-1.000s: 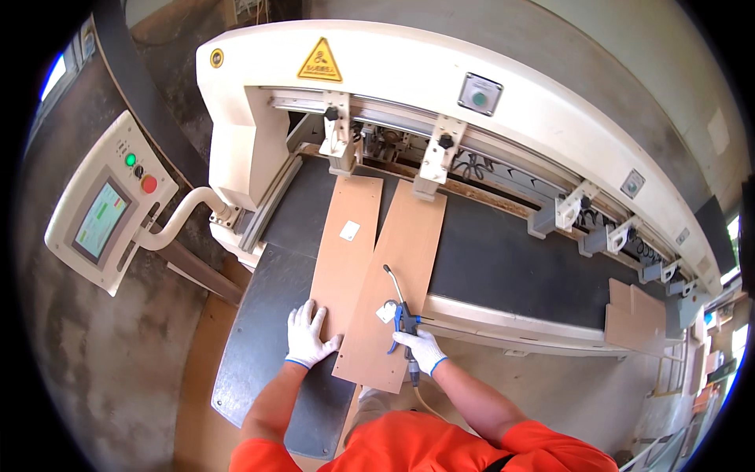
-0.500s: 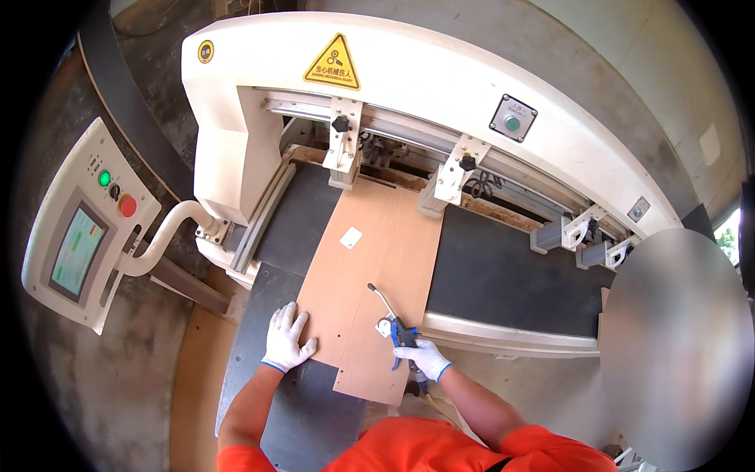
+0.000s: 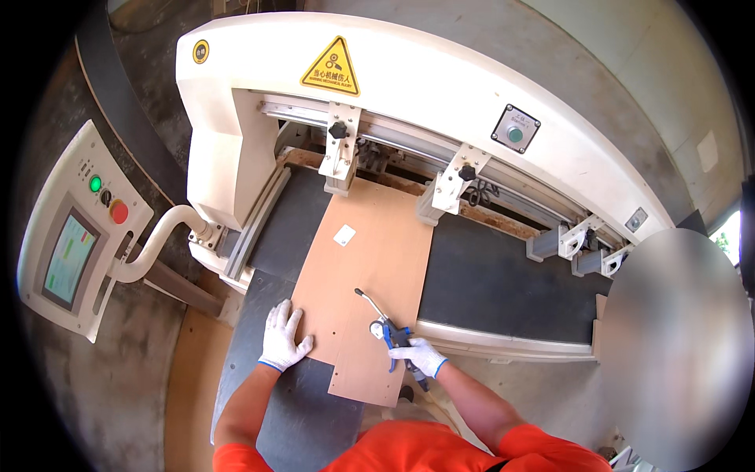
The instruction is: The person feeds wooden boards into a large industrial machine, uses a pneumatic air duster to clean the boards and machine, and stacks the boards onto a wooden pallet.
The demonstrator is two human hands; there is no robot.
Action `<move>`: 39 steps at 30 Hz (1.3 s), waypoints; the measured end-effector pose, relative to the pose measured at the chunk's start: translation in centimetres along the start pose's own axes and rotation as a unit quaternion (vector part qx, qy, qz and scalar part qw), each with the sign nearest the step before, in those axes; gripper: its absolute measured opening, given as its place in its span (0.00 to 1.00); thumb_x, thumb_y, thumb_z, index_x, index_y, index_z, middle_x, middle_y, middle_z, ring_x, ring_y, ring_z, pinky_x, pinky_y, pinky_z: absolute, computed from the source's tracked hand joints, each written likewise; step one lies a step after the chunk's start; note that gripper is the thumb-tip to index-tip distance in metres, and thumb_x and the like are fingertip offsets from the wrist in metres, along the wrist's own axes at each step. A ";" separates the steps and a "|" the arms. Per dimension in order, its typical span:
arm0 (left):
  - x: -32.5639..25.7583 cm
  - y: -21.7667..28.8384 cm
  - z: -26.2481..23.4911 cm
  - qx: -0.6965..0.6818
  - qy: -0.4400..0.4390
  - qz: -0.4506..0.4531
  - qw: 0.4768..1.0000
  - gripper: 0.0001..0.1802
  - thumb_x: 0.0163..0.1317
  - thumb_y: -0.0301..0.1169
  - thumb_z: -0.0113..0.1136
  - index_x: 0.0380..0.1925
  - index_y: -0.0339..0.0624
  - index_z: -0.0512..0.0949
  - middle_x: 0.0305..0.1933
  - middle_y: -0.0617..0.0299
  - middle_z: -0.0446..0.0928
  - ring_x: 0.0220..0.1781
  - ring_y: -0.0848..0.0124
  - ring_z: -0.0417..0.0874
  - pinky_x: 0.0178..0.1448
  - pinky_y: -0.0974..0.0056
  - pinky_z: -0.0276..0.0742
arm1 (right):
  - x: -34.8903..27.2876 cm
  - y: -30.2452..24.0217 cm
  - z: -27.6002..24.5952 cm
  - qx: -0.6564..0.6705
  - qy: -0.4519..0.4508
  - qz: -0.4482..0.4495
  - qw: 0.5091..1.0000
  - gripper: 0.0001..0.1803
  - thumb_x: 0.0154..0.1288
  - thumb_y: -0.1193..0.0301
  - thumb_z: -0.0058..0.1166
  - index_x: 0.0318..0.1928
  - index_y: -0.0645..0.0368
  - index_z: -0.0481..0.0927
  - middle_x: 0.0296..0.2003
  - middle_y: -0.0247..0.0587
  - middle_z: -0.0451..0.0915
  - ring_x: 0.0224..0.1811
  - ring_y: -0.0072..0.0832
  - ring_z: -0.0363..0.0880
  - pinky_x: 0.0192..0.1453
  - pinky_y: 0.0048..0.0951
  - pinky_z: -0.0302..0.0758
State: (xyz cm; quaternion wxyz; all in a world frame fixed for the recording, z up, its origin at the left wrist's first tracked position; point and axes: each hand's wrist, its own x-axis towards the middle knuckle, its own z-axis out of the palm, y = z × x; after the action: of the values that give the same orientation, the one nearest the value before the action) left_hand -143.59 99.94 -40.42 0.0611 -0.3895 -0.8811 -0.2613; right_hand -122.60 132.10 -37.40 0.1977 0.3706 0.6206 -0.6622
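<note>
A long wood-coloured board (image 3: 354, 267) lies on the dark machine table, its far end at the clamps. It bears a white label (image 3: 344, 235) and a few small holes, and its near end is stepped. My left hand (image 3: 283, 338), in a white glove, rests with fingers stretched out at the board's left edge. My right hand (image 3: 421, 356), gloved too, is wrapped round the handle of a blue and black air blow gun (image 3: 398, 338). The gun is held over the board's right part, with its thin metal nozzle (image 3: 370, 302) pointing away and to the left.
A white machine beam (image 3: 425, 75) arches across the back, carrying clamps (image 3: 448, 185) above the board's far end. At left, a control panel (image 3: 82, 236) with screen and buttons stands on a bent arm. The table (image 3: 503, 283) extends right, toward a blurred patch.
The air blow gun's nozzle has swung slightly left over the board. My left hand keeps its place at the board's edge. The whole view has shifted a little.
</note>
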 end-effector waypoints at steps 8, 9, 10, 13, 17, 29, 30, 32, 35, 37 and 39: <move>0.4 0.4 0.6 0.002 0.024 0.003 1.000 0.38 0.57 0.51 0.65 0.61 0.34 0.76 0.71 0.32 0.68 0.72 0.36 0.70 0.78 0.37 0.62 | 0.5 0.0 -0.2 -0.011 0.023 -0.019 0.999 0.16 0.57 0.56 0.76 0.34 0.54 0.87 0.22 0.27 0.77 0.21 0.18 0.72 0.26 0.26 0.67; 0.0 0.2 0.3 0.008 0.019 -0.005 1.000 0.38 0.57 0.51 0.64 0.61 0.34 0.76 0.70 0.32 0.69 0.72 0.36 0.70 0.78 0.38 0.62 | 0.7 -0.1 0.1 -0.017 0.025 -0.024 0.999 0.16 0.57 0.56 0.76 0.34 0.54 0.87 0.21 0.28 0.77 0.21 0.19 0.72 0.25 0.26 0.67; -0.6 -0.1 0.3 -0.007 0.027 -0.002 1.000 0.38 0.58 0.50 0.65 0.61 0.34 0.76 0.70 0.32 0.68 0.72 0.36 0.69 0.78 0.38 0.62 | 0.8 0.0 0.0 -0.014 0.013 -0.013 1.000 0.16 0.57 0.57 0.75 0.34 0.54 0.87 0.21 0.28 0.77 0.20 0.19 0.72 0.25 0.27 0.67; -0.2 -0.2 -0.7 -0.010 0.008 -0.005 1.000 0.37 0.60 0.50 0.65 0.62 0.34 0.75 0.72 0.34 0.67 0.73 0.38 0.69 0.78 0.40 0.63 | 0.7 -0.3 -0.8 0.017 -0.004 0.004 1.000 0.13 0.60 0.61 0.73 0.35 0.55 0.86 0.23 0.29 0.78 0.20 0.20 0.72 0.25 0.27 0.67; 4.6 1.3 -9.9 0.062 0.173 -0.067 0.981 0.33 0.58 0.44 0.68 0.59 0.35 0.74 0.66 0.35 0.71 0.64 0.40 0.76 0.67 0.43 0.74 | -0.2 1.1 -4.2 0.147 0.059 -0.055 0.986 0.07 0.65 0.71 0.66 0.42 0.58 0.85 0.33 0.38 0.86 0.29 0.31 0.86 0.34 0.34 0.85; 5.0 -6.8 -34.2 0.379 0.302 -0.308 0.819 0.32 0.56 0.43 0.70 0.57 0.36 0.77 0.74 0.41 0.69 0.46 0.52 0.85 0.47 0.49 0.82 | -9.2 5.8 -5.3 0.152 0.067 -0.064 0.984 0.10 0.74 0.68 0.56 0.41 0.63 0.83 0.37 0.45 0.88 0.30 0.34 0.87 0.25 0.30 0.78; 5.2 -7.0 -34.3 0.396 0.304 -0.301 0.812 0.32 0.55 0.43 0.70 0.57 0.36 0.77 0.74 0.41 0.68 0.44 0.54 0.86 0.45 0.50 0.82 | -9.2 5.5 -5.4 0.138 0.004 -0.031 0.990 0.12 0.72 0.69 0.61 0.50 0.61 0.81 0.33 0.39 0.84 0.24 0.24 0.77 0.24 0.22 0.71; 5.4 -7.2 -34.6 0.396 0.288 -0.324 0.809 0.33 0.55 0.44 0.70 0.57 0.35 0.77 0.74 0.41 0.68 0.44 0.54 0.86 0.45 0.50 0.82 | -9.5 5.4 -5.0 0.146 0.012 -0.042 0.988 0.12 0.69 0.69 0.63 0.49 0.62 0.81 0.33 0.40 0.84 0.25 0.25 0.79 0.24 0.21 0.72; 5.6 -7.0 -34.3 0.392 0.290 -0.330 0.808 0.33 0.54 0.44 0.70 0.56 0.35 0.77 0.75 0.40 0.67 0.43 0.53 0.86 0.45 0.50 0.82 | -9.9 5.1 -4.6 0.149 0.016 -0.047 0.988 0.12 0.68 0.70 0.64 0.48 0.62 0.82 0.33 0.40 0.83 0.27 0.27 0.81 0.24 0.21 0.73; 5.6 -7.0 -34.6 0.389 0.294 -0.331 0.808 0.34 0.54 0.44 0.70 0.57 0.35 0.77 0.76 0.40 0.66 0.43 0.53 0.86 0.45 0.50 0.82 | -9.7 5.0 -4.7 0.146 0.013 -0.047 0.988 0.12 0.68 0.70 0.64 0.48 0.62 0.82 0.33 0.40 0.83 0.27 0.27 0.82 0.24 0.21 0.74; 5.4 -7.0 -34.8 0.386 0.288 -0.340 0.808 0.34 0.54 0.44 0.70 0.57 0.34 0.76 0.76 0.39 0.66 0.44 0.53 0.86 0.46 0.49 0.82 | -9.7 4.9 -4.9 0.141 0.010 -0.043 0.989 0.12 0.68 0.70 0.65 0.47 0.63 0.82 0.33 0.40 0.84 0.28 0.27 0.82 0.24 0.21 0.74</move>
State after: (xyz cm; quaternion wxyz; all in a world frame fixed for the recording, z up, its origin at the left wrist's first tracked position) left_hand -155.71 81.88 -11.79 0.3645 0.0839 -0.9274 -0.0036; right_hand -111.56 134.14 -33.31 0.1084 0.3747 0.5385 -0.7469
